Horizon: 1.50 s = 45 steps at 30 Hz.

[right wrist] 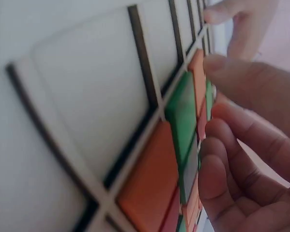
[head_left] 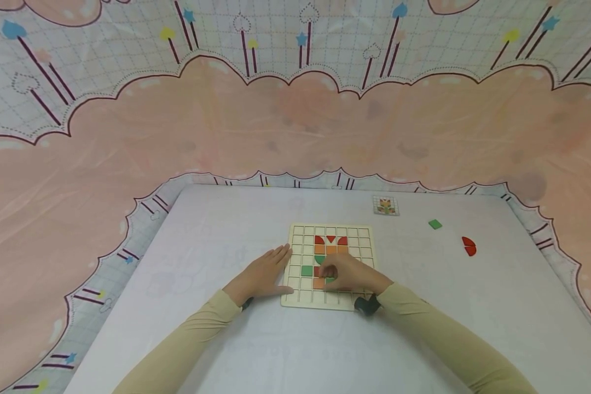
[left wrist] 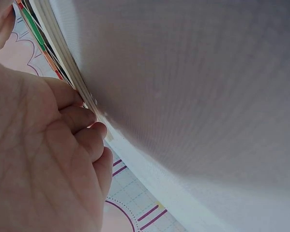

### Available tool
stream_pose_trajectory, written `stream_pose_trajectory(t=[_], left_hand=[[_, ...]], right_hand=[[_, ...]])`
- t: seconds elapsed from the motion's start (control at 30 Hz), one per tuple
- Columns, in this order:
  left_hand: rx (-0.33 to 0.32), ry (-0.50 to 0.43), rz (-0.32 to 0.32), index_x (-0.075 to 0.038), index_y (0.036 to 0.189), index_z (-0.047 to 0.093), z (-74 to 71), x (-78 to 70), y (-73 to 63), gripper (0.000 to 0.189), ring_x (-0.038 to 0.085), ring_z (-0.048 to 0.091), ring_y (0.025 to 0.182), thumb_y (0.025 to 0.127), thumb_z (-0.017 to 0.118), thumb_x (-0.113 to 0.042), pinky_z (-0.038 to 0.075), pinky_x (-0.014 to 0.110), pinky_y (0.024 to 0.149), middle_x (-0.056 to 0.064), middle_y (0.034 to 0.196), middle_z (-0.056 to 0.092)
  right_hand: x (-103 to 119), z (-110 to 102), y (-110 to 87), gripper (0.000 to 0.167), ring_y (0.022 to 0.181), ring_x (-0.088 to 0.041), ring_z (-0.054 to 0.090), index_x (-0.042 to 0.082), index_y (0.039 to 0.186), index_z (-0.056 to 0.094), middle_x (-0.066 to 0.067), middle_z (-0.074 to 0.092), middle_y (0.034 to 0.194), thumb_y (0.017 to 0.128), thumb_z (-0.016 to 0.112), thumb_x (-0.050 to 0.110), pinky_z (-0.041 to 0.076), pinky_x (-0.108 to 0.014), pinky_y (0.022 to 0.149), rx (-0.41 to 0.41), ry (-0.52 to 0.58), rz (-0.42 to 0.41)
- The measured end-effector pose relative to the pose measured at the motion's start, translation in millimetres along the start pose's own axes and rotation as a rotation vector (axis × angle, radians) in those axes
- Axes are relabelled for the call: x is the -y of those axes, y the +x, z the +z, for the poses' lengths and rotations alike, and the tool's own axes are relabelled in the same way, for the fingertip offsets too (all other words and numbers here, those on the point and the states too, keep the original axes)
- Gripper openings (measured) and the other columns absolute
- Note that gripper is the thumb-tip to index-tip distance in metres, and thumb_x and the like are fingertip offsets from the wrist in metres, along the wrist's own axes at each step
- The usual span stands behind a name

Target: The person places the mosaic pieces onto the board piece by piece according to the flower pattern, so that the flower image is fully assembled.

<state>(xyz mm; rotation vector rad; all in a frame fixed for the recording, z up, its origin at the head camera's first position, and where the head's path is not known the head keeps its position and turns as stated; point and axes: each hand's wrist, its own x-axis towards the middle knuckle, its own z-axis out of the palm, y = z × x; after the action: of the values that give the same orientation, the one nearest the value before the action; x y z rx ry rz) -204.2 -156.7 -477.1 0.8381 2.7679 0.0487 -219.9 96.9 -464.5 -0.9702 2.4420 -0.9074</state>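
A pale gridded wooden board lies on the white table, with red, orange and green tiles set in its middle squares. My left hand rests at the board's left edge, fingers extended and thumb near the lower left corner. Over the lower middle of the board is my right hand, its fingers bent. Its thumb touches or nearly touches an orange tile in the right wrist view, and no piece shows between thumb and forefinger. A green square tile sits left of these fingers. Some tiles are hidden under the right hand.
Beyond the board lies a small pattern card with a coloured figure. To the right are a loose green diamond piece and two red curved pieces. A patterned cloth hangs behind the table.
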Motion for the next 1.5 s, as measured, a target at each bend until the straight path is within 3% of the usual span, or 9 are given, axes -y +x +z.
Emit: stream_pose_trajectory(t=[0.13,0.27,0.57,1.0,1.13,1.27,1.4,1.5], left_hand=[[-0.003,0.006,0.004,-0.003,0.150,0.018,0.3,-0.3,0.5,0.096,0.026,0.018,0.146,0.084,0.052,-0.064,0.022,0.039,0.119,0.013,0.158,0.016],[0.000,-0.001,0.002,-0.003,0.150,0.018,1.0,-0.3,1.6,0.096,0.025,0.017,0.146,0.084,0.052,-0.064,0.021,0.039,0.119,0.013,0.158,0.016],[0.009,-0.019,-0.011,-0.003,0.150,0.017,0.9,-1.0,2.8,0.097,0.025,0.016,0.147,0.084,0.053,-0.064,0.020,0.039,0.120,0.012,0.158,0.016],[0.005,-0.007,-0.007,-0.003,0.150,0.018,2.1,-0.4,2.8,0.097,0.025,0.017,0.146,0.084,0.052,-0.065,0.020,0.039,0.120,0.013,0.158,0.016],[0.004,-0.001,-0.008,-0.003,0.150,0.018,2.6,-0.9,3.2,0.097,0.025,0.017,0.146,0.084,0.052,-0.065,0.021,0.039,0.119,0.013,0.158,0.016],[0.003,0.013,-0.007,-0.003,0.150,0.017,3.4,-0.6,3.3,0.097,0.025,0.017,0.146,0.084,0.052,-0.065,0.021,0.039,0.119,0.013,0.158,0.016],[-0.001,0.014,0.000,-0.002,0.150,0.018,3.3,-0.5,2.5,0.097,0.026,0.017,0.146,0.084,0.052,-0.065,0.021,0.039,0.119,0.014,0.158,0.016],[-0.005,0.011,0.005,-0.002,0.150,0.018,3.4,-0.8,2.2,0.097,0.026,0.018,0.146,0.084,0.052,-0.065,0.022,0.039,0.119,0.014,0.158,0.017]], right_hand=[[-6,-10,-6.0,0.020,0.071,-0.006,0.053,0.008,0.091,0.070,0.000,0.065,0.084,0.074,0.079,0.013,0.048,-0.017,0.063,0.002,0.042,-0.038],[-15,-24,-13.7,0.024,0.073,-0.008,0.055,0.007,0.095,0.069,-0.002,0.066,0.087,0.074,0.079,0.014,0.049,-0.019,0.067,0.003,0.070,-0.023],[-32,-63,-38.8,0.024,0.079,-0.017,0.059,0.004,0.097,0.069,-0.008,0.067,0.092,0.076,0.077,0.013,0.053,-0.026,0.072,-0.048,0.057,-0.041],[-81,-116,-99.0,0.026,0.085,-0.018,0.061,-0.002,0.101,0.068,-0.016,0.067,0.095,0.076,0.075,0.003,0.054,-0.020,0.073,-0.266,0.009,0.007],[-92,-132,-124.1,0.026,0.083,-0.011,0.060,-0.001,0.102,0.067,0.002,0.067,0.094,0.078,0.075,0.006,0.052,-0.014,0.071,-0.363,-0.006,0.061],[-99,-145,-148.2,0.027,0.080,0.002,0.057,0.004,0.105,0.067,0.022,0.060,0.091,0.081,0.073,0.015,0.049,-0.012,0.064,-0.429,-0.011,0.184],[-107,-155,-168.9,0.034,0.079,0.013,0.053,0.000,0.111,0.063,0.029,0.056,0.088,0.085,0.070,0.021,0.046,-0.009,0.062,-0.460,0.004,0.311],[-119,-160,-182.3,0.040,0.079,0.015,0.052,-0.004,0.115,0.060,0.027,0.057,0.090,0.087,0.067,0.023,0.045,-0.005,0.067,-0.464,0.001,0.363]])
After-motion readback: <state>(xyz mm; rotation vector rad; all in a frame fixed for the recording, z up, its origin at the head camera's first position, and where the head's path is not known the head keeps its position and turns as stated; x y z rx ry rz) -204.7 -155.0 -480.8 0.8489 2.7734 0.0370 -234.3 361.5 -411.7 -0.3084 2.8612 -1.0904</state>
